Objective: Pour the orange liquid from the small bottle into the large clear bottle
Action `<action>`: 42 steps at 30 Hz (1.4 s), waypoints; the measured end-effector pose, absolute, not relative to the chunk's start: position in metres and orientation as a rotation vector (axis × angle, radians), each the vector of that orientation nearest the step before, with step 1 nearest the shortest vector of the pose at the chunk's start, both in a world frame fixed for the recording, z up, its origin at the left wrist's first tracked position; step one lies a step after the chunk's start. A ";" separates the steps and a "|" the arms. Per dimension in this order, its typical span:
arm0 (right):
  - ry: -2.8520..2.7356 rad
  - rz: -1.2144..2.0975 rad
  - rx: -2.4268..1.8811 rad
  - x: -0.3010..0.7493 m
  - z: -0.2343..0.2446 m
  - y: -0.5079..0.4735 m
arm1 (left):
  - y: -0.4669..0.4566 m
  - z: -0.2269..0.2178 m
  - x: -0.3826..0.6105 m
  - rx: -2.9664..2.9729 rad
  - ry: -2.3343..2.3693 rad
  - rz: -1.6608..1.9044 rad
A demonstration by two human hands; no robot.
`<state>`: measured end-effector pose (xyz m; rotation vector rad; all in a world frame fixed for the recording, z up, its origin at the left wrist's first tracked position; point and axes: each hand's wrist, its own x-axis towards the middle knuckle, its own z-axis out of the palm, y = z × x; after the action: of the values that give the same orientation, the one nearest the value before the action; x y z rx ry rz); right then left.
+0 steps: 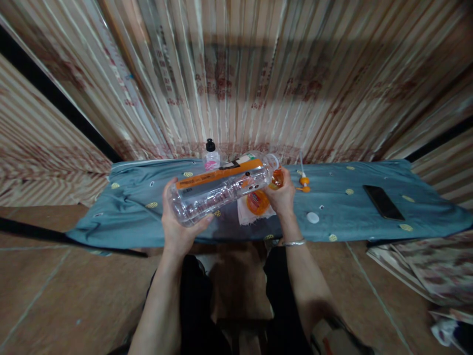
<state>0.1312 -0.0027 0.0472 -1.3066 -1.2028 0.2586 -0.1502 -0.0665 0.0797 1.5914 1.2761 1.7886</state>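
Note:
My left hand (181,222) is wrapped around the base of a large clear plastic bottle (221,190) with an orange label. This bottle is tilted on its side, its white-ringed mouth to the right. Closed around amber plastic just below that mouth is my right hand (283,192), which holds a bottle of orange liquid (257,202). The orange bottle is over a white cloth (244,216); its neck is partly hidden by the clear bottle and my fingers. An orange pump top (304,182) with a tube lies right of my right hand, and a white cap (313,217) lies closer to me.
Behind the clear bottle stands a small clear bottle with a black cap (210,154). A black phone (383,202) lies on the right of the blue-green cloth-covered table (343,212). Striped curtains (236,74) hang behind, with dark poles (55,93) at the sides.

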 end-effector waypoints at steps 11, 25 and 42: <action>-1.194 0.271 -1.322 0.131 0.046 -0.002 | -0.067 0.082 -0.149 1.573 1.275 1.793; -1.189 0.265 -1.312 0.130 0.047 -0.002 | -0.067 0.081 -0.148 1.593 1.234 1.808; -1.184 0.242 -1.316 0.130 0.049 -0.003 | -0.068 0.085 -0.147 1.586 1.276 1.783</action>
<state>0.1300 -0.0032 0.0487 -1.3162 -1.1839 0.2425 -0.1472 -0.0680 0.0850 1.5862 1.2755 1.7830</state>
